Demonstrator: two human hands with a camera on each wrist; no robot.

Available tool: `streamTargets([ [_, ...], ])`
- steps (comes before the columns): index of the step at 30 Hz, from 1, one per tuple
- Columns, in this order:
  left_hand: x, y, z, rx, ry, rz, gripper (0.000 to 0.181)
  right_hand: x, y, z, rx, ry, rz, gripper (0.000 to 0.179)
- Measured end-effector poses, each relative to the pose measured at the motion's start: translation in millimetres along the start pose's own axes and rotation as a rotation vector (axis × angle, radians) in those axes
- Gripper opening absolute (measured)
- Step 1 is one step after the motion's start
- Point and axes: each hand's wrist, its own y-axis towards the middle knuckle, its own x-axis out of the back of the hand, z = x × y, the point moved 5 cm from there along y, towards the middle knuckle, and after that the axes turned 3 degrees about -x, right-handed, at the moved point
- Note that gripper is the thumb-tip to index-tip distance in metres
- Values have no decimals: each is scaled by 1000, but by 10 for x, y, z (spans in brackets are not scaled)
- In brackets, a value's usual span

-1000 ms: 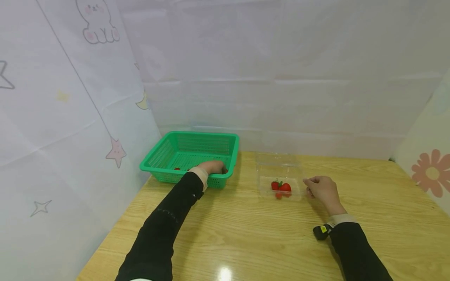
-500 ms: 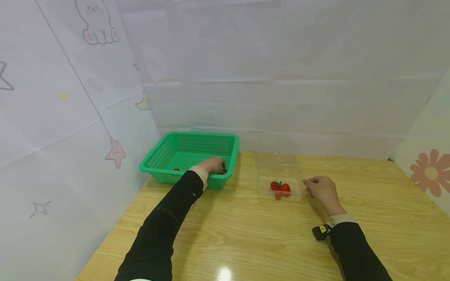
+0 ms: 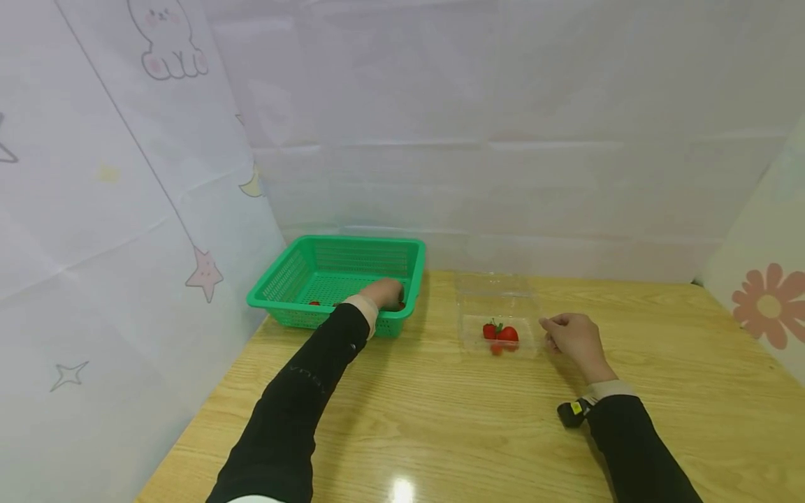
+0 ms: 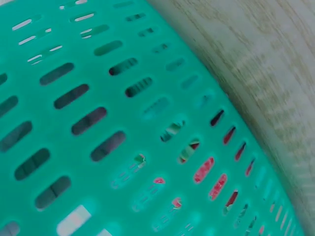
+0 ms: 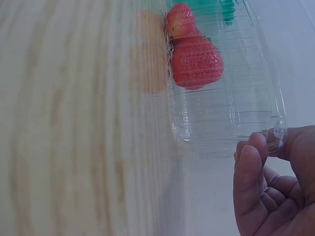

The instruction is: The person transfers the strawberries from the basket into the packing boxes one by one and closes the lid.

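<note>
My left hand (image 3: 383,292) reaches over the near rim into the green slotted basket (image 3: 415,262), at its front right corner. A bit of red shows right by its fingertips; the basket wall hides most of the fingers. Through the slots in the left wrist view, a red strawberry (image 4: 203,170) with green leaves shows. My right hand (image 3: 575,340) pinches the right rim of a clear plastic box (image 3: 470,325) between thumb and fingers. Inside that box lie two red strawberries (image 5: 197,61), side by side toward its left; their reflection shows on the table in the right wrist view.
Another red piece (image 3: 314,303) lies in the basket near its front wall. The box's clear lid (image 3: 493,283) stands open at the back. A wooden table (image 3: 440,419) carries everything, with a white printed cloth (image 3: 503,175) behind and at both sides.
My left hand shifts slightly within the basket's front right corner, its wrist moving a little to the right. The right hand keeps its pinch on the box, and the strawberries there stay put.
</note>
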Motion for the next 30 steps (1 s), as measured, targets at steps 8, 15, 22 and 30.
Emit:
streamTargets([
  [8,-56,103,27,-40,7,-5,28,8,7,-4,-7,-21,-8,41],
  [15,-56,84,12,-35,-43,1,23,14,-2,6,-17,-15,0,42],
  [22,-84,47,10,-4,-118,28,43,13,-6,20,-17,-22,4,42],
  [30,-83,17,17,-6,-94,30,33,12,-14,15,-8,-31,4,43],
])
